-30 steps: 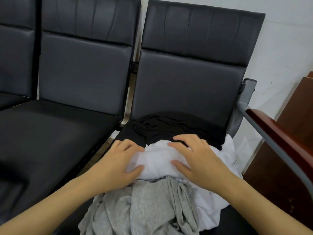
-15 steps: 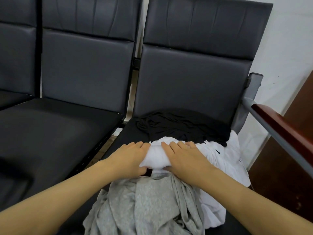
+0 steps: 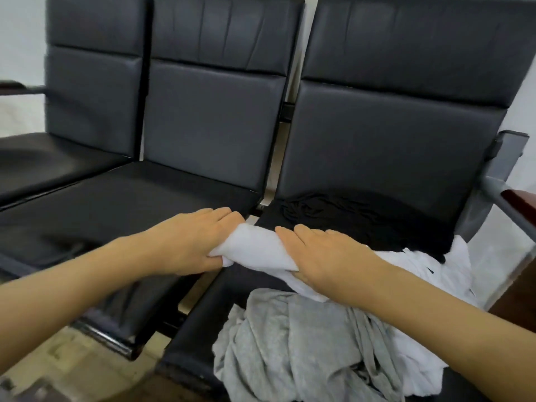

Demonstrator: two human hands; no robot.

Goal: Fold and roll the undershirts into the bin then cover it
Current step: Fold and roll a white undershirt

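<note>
A rolled white undershirt (image 3: pixel 256 249) is held between both hands over the gap between two black seats. My left hand (image 3: pixel 191 242) grips its left end, thumb underneath. My right hand (image 3: pixel 327 256) grips its right end from above. A crumpled grey undershirt (image 3: pixel 298 346) lies at the front of the right seat. More loose white cloth (image 3: pixel 452 274) spreads to the right, and a black undershirt (image 3: pixel 342 216) lies bunched against the backrest. No bin is in view.
A row of black padded seats (image 3: pixel 121 204) runs to the left, with bare cushions. A metal armrest with a red-brown wooden top (image 3: pixel 516 204) borders the right seat. Pale floor (image 3: pixel 66 355) shows below the seat fronts.
The white undershirt went from a broad fold under flat hands to a tight roll. Both hands lifted it and carried it left, off the pile. The view swung left.
</note>
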